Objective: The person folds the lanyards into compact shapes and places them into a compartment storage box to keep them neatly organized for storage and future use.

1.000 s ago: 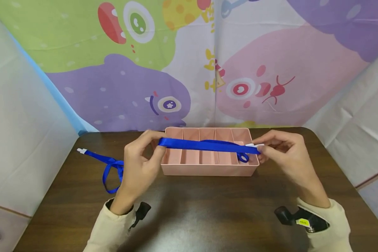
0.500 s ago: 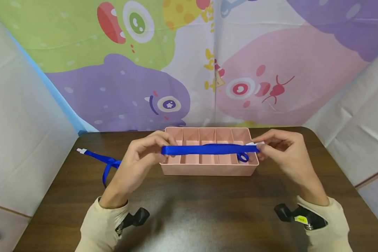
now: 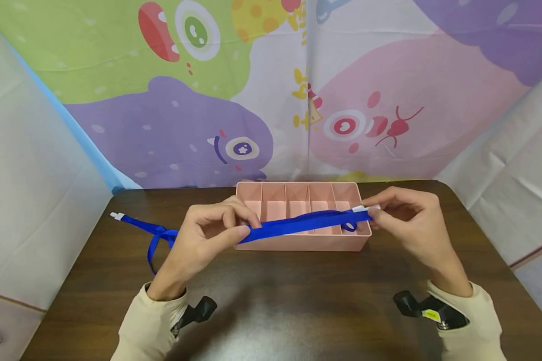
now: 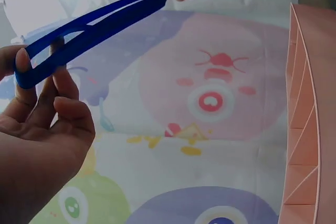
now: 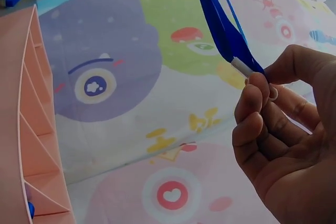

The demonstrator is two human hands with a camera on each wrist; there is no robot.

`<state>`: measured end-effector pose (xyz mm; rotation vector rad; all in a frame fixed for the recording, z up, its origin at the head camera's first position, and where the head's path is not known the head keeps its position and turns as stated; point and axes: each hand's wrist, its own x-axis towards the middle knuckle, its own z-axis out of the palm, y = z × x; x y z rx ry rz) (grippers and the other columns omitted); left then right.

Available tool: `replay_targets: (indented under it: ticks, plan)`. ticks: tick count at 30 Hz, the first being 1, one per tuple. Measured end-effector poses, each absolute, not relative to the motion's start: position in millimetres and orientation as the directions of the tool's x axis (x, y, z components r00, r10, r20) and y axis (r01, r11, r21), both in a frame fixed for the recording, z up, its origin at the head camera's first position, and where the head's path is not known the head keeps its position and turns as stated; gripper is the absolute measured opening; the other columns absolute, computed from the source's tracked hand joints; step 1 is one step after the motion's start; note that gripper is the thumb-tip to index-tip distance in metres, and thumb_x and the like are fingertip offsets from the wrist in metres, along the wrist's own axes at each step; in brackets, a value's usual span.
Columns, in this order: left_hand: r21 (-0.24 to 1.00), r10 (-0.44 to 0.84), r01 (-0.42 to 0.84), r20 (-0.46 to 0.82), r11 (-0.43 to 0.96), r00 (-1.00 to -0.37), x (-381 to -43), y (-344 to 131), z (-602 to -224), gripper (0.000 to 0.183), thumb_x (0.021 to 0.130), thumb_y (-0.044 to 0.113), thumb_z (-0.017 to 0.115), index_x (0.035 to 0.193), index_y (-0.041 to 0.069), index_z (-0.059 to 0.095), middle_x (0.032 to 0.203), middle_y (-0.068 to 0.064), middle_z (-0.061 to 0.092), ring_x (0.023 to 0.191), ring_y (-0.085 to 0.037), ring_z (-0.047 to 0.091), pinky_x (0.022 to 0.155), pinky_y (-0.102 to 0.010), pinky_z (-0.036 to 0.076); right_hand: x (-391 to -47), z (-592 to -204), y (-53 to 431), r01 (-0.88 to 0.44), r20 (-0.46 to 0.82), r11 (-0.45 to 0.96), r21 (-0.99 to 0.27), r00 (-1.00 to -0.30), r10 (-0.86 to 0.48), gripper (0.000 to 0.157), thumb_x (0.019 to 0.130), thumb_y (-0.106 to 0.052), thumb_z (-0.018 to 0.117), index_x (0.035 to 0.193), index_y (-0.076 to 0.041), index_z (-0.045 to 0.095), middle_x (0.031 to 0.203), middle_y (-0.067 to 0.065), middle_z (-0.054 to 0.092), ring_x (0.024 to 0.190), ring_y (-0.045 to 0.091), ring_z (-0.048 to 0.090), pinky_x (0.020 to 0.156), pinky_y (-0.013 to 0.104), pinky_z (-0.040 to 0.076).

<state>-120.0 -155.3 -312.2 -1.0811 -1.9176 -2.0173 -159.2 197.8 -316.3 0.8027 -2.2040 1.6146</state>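
Hands (image 3: 194, 240) (image 3: 420, 225), two, on one blue lanyard (image 3: 298, 225)

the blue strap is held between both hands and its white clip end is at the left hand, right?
Not quite: the white clip is at the right hand, not the left hand; the head and right wrist views show it. The blue strap is indeed held between both hands.
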Motion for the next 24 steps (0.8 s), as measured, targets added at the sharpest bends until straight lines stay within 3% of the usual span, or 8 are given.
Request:
replay_targets:
  ticks: [10,17,24]
  plan:
    - [0.799,0.332,0.509,0.597,-0.319,-0.73,-117.0,-153.2,-311.5,0.023,0.092,-0.008,0.062,0.073,0.002,0.054,0.092,-0.008,0.069,0.086,-0.022,0.057,0.073,-0.028,0.048,-154.2,-311.3,194.4,-0.574,0.522,0.202,-0.794,-0.813,-0.256,0.016,0.083,0.014,0.069,0.094,0.003,0.074,0.079,0.009,0.073,0.056,0.015,0.065,0.052,0.022,0.053]
    - [0.807,0.3,0.562,0.59,-0.183,-0.75,-115.7,-153.9,-310.7,0.009,0.091,-0.006,0.065,0.091,0.0,0.057,0.101,-0.015,0.062,0.093,-0.027,0.056,0.07,-0.027,0.05,-155.9,-311.3,197.4,-0.592,0.547,0.235,-0.771,-0.805,-0.232,0.017,0.083,0.015,0.068,0.093,0.004,0.074,0.081,0.008,0.073,0.058,0.014,0.065,0.054,0.022,0.054]
    - [0.746,0.187,0.665,0.659,-0.036,-0.728,-119.0,-147.8,-313.6,0.014,0.089,-0.008,0.066,0.086,0.002,0.058,0.103,-0.017,0.057,0.097,-0.029,0.054,0.078,-0.029,0.048,-155.2,-311.4,198.1,-0.579,0.536,0.231,-0.782,-0.814,-0.223,0.017,0.082,0.015,0.069,0.094,0.005,0.073,0.082,0.008,0.073,0.058,0.014,0.065,0.054,0.021,0.054]
